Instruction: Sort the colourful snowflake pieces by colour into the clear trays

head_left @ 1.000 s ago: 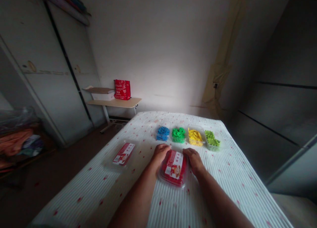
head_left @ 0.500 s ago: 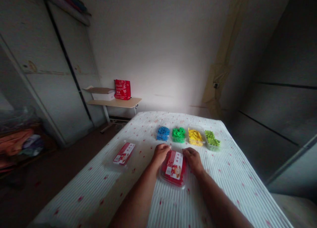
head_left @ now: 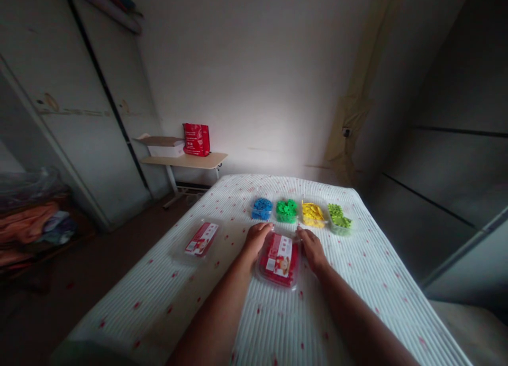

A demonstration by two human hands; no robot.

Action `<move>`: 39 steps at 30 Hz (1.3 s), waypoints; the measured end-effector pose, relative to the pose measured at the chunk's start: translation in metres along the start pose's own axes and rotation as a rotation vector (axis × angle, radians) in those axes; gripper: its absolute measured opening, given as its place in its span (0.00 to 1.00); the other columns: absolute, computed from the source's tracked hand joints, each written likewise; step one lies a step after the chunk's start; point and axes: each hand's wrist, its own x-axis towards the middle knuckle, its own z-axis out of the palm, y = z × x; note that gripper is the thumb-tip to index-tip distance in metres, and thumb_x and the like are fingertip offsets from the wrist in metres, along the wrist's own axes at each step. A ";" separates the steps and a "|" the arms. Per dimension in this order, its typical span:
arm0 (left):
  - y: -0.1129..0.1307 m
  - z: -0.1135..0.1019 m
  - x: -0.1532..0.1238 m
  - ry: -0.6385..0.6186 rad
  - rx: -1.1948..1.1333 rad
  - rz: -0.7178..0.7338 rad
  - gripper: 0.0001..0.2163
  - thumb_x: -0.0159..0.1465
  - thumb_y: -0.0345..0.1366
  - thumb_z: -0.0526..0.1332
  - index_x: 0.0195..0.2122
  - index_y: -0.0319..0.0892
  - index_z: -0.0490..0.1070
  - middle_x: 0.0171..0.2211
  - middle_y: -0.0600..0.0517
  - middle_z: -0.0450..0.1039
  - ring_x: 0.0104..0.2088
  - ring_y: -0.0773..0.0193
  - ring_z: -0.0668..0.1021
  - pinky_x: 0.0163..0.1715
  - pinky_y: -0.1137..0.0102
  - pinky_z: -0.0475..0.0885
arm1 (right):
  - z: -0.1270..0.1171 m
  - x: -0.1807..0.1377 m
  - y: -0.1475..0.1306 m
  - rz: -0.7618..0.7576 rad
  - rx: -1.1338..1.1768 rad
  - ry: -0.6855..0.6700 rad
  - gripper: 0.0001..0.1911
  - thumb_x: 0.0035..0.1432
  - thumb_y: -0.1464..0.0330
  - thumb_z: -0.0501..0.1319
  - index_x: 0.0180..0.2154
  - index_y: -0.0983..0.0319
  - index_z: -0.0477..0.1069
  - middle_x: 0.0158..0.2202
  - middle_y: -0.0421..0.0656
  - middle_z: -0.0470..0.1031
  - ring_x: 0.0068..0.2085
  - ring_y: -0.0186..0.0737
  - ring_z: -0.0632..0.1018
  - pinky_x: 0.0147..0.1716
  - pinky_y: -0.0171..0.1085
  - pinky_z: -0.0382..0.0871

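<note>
A clear plastic box [head_left: 280, 262] with red contents and a red-and-white label on its lid lies on the bed, between my hands. My left hand [head_left: 257, 239] is closed on its far left corner, fingertips at the rim. At the far right corner, my right hand [head_left: 313, 247] grips the rim with bent fingers. Whether the lid is fully pressed down cannot be made out. To the left lies another clear container [head_left: 202, 240] with the same kind of label.
Beyond my hands, clear tubs stand in a row, holding blue pieces [head_left: 262, 208], green pieces [head_left: 286, 210], yellow pieces [head_left: 313, 213] and lime-green pieces [head_left: 339, 216]. A side table [head_left: 198, 161] by the wall carries a red bag [head_left: 196, 140] and a white box [head_left: 164, 149].
My right hand has shifted slightly right along the box's far corner. My left hand stays at the far left corner. The camera view has tilted a little.
</note>
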 end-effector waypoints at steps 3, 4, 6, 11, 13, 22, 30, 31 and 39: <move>0.008 -0.011 -0.014 0.057 -0.052 0.060 0.14 0.54 0.40 0.56 0.39 0.39 0.72 0.39 0.47 0.74 0.40 0.62 0.75 0.39 0.70 0.68 | -0.017 -0.016 -0.009 -0.103 -0.145 0.030 0.23 0.50 0.50 0.56 0.36 0.62 0.69 0.26 0.41 0.71 0.25 0.35 0.70 0.24 0.34 0.63; 0.011 -0.016 -0.023 0.046 -0.037 0.102 0.15 0.55 0.40 0.56 0.42 0.39 0.70 0.42 0.46 0.73 0.42 0.61 0.74 0.41 0.69 0.68 | -0.025 -0.025 -0.012 -0.176 -0.210 0.017 0.21 0.50 0.52 0.57 0.38 0.62 0.69 0.27 0.41 0.71 0.25 0.36 0.70 0.24 0.34 0.64; 0.019 -0.029 -0.046 -0.017 0.084 0.263 0.15 0.56 0.38 0.55 0.43 0.40 0.69 0.44 0.46 0.71 0.45 0.60 0.73 0.43 0.67 0.68 | -0.038 -0.048 -0.017 -0.404 -0.358 -0.077 0.17 0.52 0.57 0.58 0.40 0.61 0.68 0.31 0.43 0.71 0.27 0.36 0.71 0.26 0.35 0.66; 0.032 -0.054 -0.104 -0.272 0.614 0.727 0.12 0.55 0.36 0.57 0.39 0.42 0.71 0.49 0.45 0.67 0.50 0.56 0.68 0.51 0.62 0.65 | -0.045 -0.096 -0.016 -0.906 -0.693 -0.341 0.12 0.57 0.67 0.56 0.44 0.60 0.68 0.42 0.49 0.71 0.43 0.41 0.73 0.39 0.37 0.71; 0.030 -0.056 -0.115 -0.269 0.761 0.833 0.12 0.54 0.33 0.58 0.40 0.42 0.71 0.46 0.45 0.68 0.48 0.57 0.69 0.49 0.62 0.66 | -0.039 -0.102 -0.011 -1.011 -0.787 -0.317 0.10 0.59 0.70 0.53 0.43 0.61 0.68 0.41 0.49 0.72 0.41 0.39 0.74 0.38 0.37 0.72; 0.017 -0.045 -0.113 -0.139 0.919 1.074 0.05 0.60 0.28 0.55 0.34 0.41 0.70 0.32 0.49 0.70 0.37 0.64 0.72 0.37 0.67 0.72 | -0.029 -0.100 -0.002 -1.316 -0.995 -0.204 0.11 0.62 0.73 0.48 0.36 0.64 0.68 0.36 0.46 0.73 0.33 0.36 0.71 0.31 0.36 0.68; 0.014 -0.043 -0.112 -0.146 0.964 1.111 0.08 0.63 0.29 0.52 0.30 0.40 0.69 0.29 0.50 0.69 0.35 0.65 0.72 0.36 0.67 0.71 | -0.027 -0.097 0.000 -1.341 -0.948 -0.200 0.12 0.62 0.73 0.48 0.35 0.64 0.69 0.35 0.45 0.72 0.34 0.37 0.69 0.35 0.38 0.65; 0.014 -0.043 -0.112 -0.150 0.968 1.115 0.08 0.63 0.29 0.52 0.30 0.40 0.69 0.29 0.50 0.69 0.35 0.65 0.72 0.36 0.68 0.71 | -0.027 -0.097 0.001 -1.345 -0.944 -0.204 0.11 0.62 0.73 0.48 0.35 0.64 0.69 0.35 0.45 0.72 0.34 0.36 0.69 0.36 0.39 0.65; 0.015 -0.042 -0.109 -0.179 0.989 1.149 0.09 0.64 0.29 0.50 0.29 0.40 0.68 0.28 0.51 0.69 0.35 0.66 0.72 0.36 0.69 0.71 | -0.027 -0.095 0.004 -1.335 -0.945 -0.241 0.12 0.62 0.74 0.47 0.36 0.63 0.69 0.35 0.44 0.72 0.34 0.36 0.68 0.37 0.38 0.64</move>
